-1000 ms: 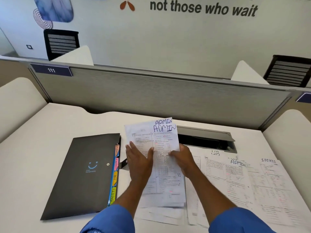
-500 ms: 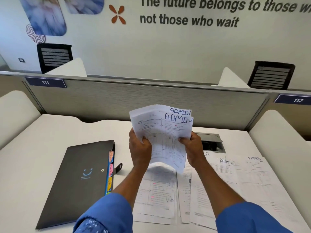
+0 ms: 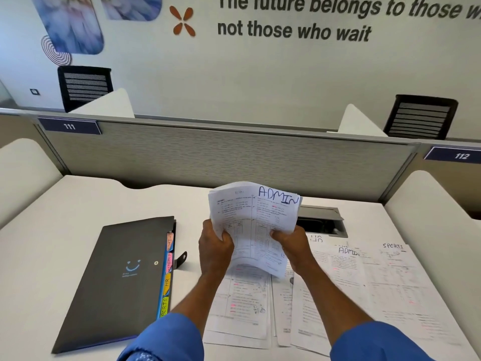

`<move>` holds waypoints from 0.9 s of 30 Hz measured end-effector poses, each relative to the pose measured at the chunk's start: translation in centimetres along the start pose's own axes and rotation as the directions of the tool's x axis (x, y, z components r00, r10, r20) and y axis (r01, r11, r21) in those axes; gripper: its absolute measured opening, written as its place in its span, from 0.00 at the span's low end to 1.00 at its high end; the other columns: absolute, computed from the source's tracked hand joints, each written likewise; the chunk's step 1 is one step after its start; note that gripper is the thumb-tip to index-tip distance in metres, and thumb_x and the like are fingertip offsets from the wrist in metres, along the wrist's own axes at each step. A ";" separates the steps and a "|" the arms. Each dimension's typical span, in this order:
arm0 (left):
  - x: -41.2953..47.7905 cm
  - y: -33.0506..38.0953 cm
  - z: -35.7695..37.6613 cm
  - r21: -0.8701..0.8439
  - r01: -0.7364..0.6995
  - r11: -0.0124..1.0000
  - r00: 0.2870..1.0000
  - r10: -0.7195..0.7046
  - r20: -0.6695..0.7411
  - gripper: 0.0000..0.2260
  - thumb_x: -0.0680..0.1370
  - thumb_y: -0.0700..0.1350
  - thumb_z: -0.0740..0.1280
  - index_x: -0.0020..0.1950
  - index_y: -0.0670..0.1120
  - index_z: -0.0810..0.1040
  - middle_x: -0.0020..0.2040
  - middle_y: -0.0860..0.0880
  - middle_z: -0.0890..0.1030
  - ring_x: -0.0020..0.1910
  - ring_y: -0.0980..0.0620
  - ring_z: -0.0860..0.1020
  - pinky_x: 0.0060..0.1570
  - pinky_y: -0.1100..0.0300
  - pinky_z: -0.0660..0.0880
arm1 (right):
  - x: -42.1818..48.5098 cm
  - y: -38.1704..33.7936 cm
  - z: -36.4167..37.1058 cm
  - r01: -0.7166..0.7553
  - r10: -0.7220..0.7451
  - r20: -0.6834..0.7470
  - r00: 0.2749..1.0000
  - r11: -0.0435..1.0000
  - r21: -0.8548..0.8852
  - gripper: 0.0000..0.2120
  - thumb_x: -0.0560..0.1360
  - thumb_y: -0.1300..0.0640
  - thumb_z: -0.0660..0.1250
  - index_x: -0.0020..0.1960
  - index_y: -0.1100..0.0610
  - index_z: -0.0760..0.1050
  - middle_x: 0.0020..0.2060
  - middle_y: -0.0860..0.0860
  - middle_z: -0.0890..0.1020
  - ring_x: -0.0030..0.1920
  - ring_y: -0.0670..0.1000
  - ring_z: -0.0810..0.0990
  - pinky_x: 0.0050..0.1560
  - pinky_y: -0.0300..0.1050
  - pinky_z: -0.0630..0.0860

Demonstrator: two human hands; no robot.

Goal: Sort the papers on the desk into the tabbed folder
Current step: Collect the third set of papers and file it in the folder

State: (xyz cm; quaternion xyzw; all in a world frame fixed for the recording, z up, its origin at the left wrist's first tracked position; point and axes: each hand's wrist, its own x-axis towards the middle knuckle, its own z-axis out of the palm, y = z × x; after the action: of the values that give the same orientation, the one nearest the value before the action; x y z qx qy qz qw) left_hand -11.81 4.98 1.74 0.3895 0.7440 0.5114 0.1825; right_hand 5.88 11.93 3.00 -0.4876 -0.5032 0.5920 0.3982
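Where the desk [image 3: 52, 230] begins at left: one tabbed folder [image 3: 122, 277], dark grey, closed, lying flat, with coloured tabs [image 3: 168, 272] along its right edge. Just right of it: left hand [image 3: 214, 247], fingers curled round the left edge of a sheaf of papers [image 3: 257, 220] headed ADMIN, held up clear of the desk. Right hand [image 3: 289, 243]: gripping the sheaf's right edge. Below and to the right: loose papers [image 3: 377, 287] overlapping on the desk, one headed ADMIN, and a SPORTS sheet [image 3: 400, 282]. Behind the sheaf: a cable hatch [image 3: 322, 220], lid raised.
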 end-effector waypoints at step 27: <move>-0.9 -1.4 0.7 0.072 0.178 0.981 0.919 -0.192 0.343 0.08 0.75 0.43 0.66 0.52 0.44 0.81 0.50 0.50 0.84 0.48 0.51 0.81 0.47 0.58 0.76 | -0.6 1.5 -5.7 -0.165 0.188 0.162 0.969 0.976 -0.146 0.12 0.73 0.68 0.67 0.57 0.63 0.79 0.51 0.60 0.86 0.49 0.62 0.86 0.53 0.60 0.81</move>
State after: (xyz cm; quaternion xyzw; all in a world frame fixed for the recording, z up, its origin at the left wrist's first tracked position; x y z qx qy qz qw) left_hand -11.35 4.48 0.03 0.4054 0.7432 0.4000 0.3513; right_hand 11.56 12.30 1.49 -0.5018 -0.5285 0.6313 0.2654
